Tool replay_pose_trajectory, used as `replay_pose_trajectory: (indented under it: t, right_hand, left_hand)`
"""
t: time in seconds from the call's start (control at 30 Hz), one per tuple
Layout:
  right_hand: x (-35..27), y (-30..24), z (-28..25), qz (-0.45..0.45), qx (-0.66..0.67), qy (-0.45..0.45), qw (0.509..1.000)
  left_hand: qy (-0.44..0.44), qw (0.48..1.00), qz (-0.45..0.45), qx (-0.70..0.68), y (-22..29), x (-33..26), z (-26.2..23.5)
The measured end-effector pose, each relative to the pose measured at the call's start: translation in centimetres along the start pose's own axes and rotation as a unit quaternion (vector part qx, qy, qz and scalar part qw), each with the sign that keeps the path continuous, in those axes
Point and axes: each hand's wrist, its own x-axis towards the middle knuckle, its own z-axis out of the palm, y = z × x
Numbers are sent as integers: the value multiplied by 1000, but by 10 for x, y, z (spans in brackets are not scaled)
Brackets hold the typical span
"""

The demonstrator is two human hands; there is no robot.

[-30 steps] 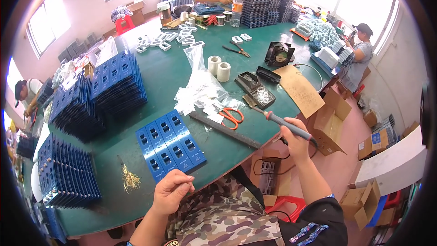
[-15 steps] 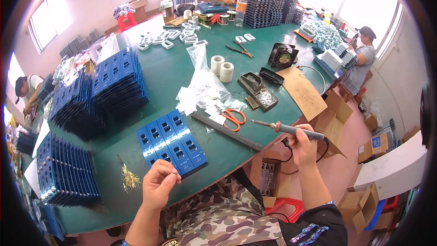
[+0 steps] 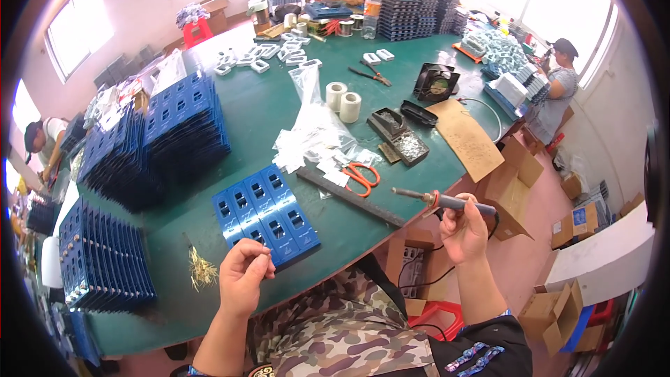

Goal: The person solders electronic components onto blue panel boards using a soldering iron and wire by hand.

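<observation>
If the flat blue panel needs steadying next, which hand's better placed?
Probably the left hand: it's by the near edge of the blue panel, though whether its pinched grip holds something small is unclear. The right hand is farther off, holding a soldering iron.

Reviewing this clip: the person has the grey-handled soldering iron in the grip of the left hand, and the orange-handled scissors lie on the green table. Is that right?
Not quite: the head view shows the grey-handled soldering iron in the grip of the right hand. The orange-handled scissors do lie on the green table.
</observation>
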Motion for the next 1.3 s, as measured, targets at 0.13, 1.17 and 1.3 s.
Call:
replay_pose_trajectory:
  t: [0.13, 1.17, 1.3]
  right_hand:
    - [1, 6, 4, -6, -25, -35, 999]
    - [68, 102, 51, -46, -344, -147, 926]
    - [68, 104, 56, -52, -371, -141, 916]
  left_hand:
    - [20, 996, -80, 25, 3, 6, 0]
    - [-99, 821, 176, 535, -22, 71, 4]
    - [-95, 819, 172, 539, -24, 73, 3]
